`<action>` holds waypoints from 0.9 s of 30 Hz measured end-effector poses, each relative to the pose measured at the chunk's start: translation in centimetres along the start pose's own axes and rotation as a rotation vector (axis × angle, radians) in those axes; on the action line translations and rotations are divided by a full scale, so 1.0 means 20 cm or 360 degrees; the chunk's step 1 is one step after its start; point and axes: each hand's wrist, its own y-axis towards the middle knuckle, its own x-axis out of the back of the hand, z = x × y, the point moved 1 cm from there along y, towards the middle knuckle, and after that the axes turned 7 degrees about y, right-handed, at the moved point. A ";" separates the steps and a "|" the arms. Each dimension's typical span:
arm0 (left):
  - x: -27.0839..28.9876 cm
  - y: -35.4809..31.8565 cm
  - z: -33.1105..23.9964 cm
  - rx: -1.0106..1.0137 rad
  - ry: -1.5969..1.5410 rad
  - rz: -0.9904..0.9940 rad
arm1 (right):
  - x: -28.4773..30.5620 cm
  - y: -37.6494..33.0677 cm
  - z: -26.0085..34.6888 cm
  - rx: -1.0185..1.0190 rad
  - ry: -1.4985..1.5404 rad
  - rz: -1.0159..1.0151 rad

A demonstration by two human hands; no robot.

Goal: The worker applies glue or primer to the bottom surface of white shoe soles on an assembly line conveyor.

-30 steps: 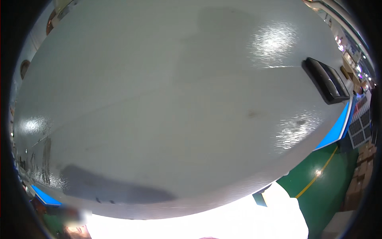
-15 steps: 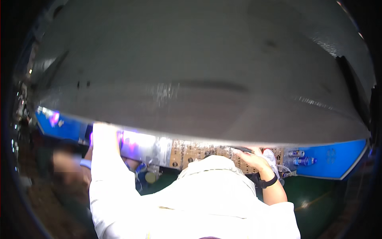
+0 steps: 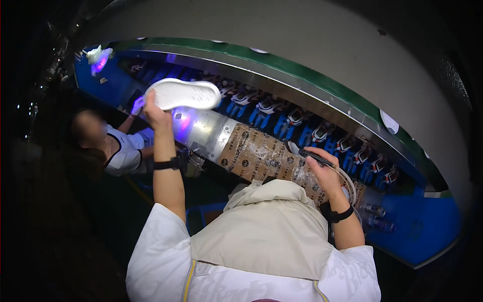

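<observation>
My left hand is raised at the left and grips one end of a white shoe sole, held up in front of the machine. The sole's broad flat face shows. In my right hand is a brush with a black handle, a pale tip and a thin clear hose trailing down from it. The brush is over a cardboard-covered work surface, its tip pointing left. Whether the tip touches the cardboard, I cannot tell.
Behind the work surface runs a row of several shoe uppers on blue lasts, beneath a grey hood. A co-worker in a white shirt sits at the left, a gloved hand near the line. Bottles lie at the right on a blue panel.
The view has tilted, and the row of shoe uppers, hidden by the hood before, now shows. My left hand, hidden before, is in sight with the sole. My right hand still holds a dark tool.
</observation>
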 end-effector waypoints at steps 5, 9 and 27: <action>0.12 -0.70 0.26 0.1049 0.0040 0.0542 | -0.02 -0.03 -0.07 -0.0065 0.0244 -0.0104; -0.05 -1.15 0.25 0.1494 -0.0434 0.0771 | -0.05 -0.02 -0.01 -0.0066 0.0443 -0.0130; -0.45 -1.35 0.23 0.1290 -0.0555 0.0934 | -0.38 0.23 0.27 0.0436 0.0182 -0.0004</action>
